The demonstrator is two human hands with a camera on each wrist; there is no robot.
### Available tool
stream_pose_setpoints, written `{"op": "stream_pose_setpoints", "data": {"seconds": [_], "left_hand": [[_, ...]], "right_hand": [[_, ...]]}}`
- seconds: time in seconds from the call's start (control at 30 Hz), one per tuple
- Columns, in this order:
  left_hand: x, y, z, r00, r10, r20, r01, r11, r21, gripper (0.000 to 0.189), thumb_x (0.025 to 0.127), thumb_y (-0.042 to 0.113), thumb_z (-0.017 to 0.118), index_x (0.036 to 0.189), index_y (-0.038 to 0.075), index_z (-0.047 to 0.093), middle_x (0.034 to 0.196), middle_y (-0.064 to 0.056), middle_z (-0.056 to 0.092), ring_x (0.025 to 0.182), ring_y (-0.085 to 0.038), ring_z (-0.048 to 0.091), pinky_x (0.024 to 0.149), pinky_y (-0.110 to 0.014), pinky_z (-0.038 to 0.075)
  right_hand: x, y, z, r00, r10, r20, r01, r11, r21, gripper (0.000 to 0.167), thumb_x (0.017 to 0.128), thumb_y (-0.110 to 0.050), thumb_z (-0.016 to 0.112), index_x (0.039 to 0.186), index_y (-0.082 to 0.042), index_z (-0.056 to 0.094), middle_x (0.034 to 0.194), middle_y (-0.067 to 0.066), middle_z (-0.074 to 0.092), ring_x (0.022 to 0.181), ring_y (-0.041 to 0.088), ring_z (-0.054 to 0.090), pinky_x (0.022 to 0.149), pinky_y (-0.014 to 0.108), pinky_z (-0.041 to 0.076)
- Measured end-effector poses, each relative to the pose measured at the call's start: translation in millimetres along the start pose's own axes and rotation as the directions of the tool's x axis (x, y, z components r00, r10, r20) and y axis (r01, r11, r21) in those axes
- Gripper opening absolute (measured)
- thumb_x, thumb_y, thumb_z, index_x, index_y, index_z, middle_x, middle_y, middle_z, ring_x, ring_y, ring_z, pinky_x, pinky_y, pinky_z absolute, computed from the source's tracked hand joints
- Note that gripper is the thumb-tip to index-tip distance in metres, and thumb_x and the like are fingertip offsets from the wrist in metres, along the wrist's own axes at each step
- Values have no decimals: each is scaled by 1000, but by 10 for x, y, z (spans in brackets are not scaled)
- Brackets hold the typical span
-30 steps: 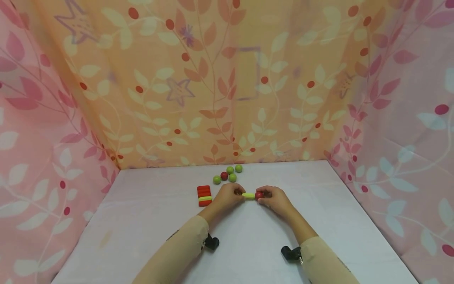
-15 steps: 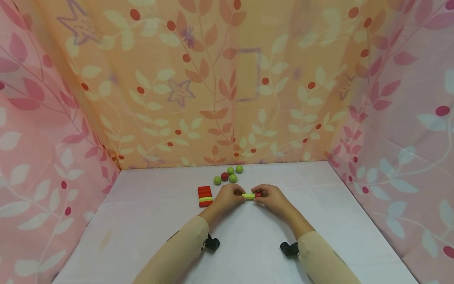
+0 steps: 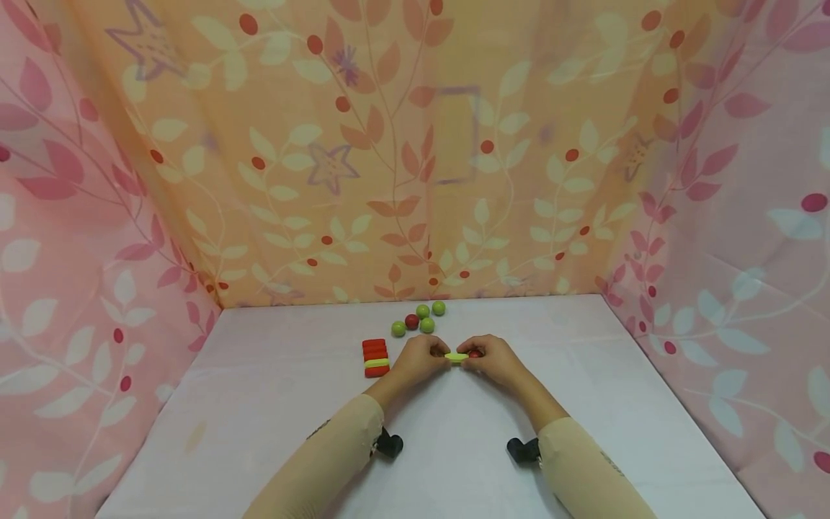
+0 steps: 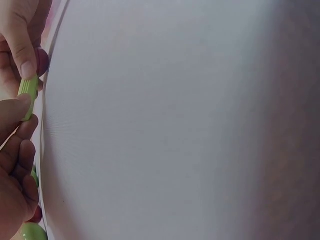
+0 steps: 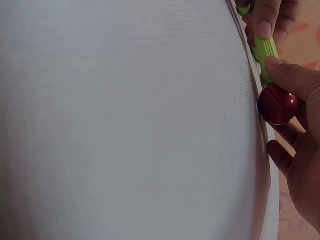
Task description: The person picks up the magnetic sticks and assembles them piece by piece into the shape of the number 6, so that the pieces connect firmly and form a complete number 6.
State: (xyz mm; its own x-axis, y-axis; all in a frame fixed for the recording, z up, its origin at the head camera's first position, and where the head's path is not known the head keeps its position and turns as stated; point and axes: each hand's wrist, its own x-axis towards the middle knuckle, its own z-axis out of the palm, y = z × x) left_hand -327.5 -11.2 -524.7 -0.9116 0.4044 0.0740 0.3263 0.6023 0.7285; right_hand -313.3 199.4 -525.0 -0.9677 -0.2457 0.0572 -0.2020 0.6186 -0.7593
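Observation:
Between my hands, above the white table, is a small maraca-like toy: a yellow-green ribbed handle with a seamed red ball at its right end. My left hand pinches the handle's left end between thumb and fingers. Thumb and fingers of my right hand grip the handle beside the ball, and they partly cover the ball in the head view. Ribs on the handle show between both thumbs in the left wrist view.
Left of my left hand lies a row of red bars with one yellow bar among them. Behind the hands are several green balls and one red ball on the white table. Patterned cloth walls enclose the table.
My right hand has shifted left, from the red ball onto the handle, so less of the ball and handle shows. The left hand keeps its pinch, nearly still.

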Motion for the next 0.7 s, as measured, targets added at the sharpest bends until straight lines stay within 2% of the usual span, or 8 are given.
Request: {"op": "stream_pose_setpoints", "data": {"seconds": [0.2,0.43,0.57,0.7], "left_hand": [[7,1,20,1000,-1,3,1,1000,-4,15,75,29,75,87,24,67,75,12,60,72,-8,54,64,-23,46],[-18,22,-7,1000,-11,5,11,1000,18,16,76,30,74,89,24,67,77,13,60,74,-8,54,66,-23,46],[-57,60,-119,999,-40,30,40,999,28,21,78,30,73,96,21,67,82,13,60,78,-9,54,69,-23,47],[-64,89,-336,998,-55,29,54,998,40,29,78,31,72,103,17,66,89,13,61,85,-13,52,73,-27,46]], "right_hand": [[-3,7,0,1000,18,0,-18,1000,19,22,71,-30,78,91,-29,70,94,-12,63,86,14,53,75,32,44],[-8,-1,0,1000,25,-11,-25,1000,18,21,70,-31,78,89,-29,70,94,-12,62,87,13,52,77,31,42],[0,11,1,1000,23,0,-23,1000,22,20,72,-30,78,91,-28,71,95,-12,63,87,13,52,77,32,42],[10,21,2,1000,17,2,-17,1000,19,20,73,-27,77,92,-27,71,95,-13,63,89,13,53,80,33,41]]}}
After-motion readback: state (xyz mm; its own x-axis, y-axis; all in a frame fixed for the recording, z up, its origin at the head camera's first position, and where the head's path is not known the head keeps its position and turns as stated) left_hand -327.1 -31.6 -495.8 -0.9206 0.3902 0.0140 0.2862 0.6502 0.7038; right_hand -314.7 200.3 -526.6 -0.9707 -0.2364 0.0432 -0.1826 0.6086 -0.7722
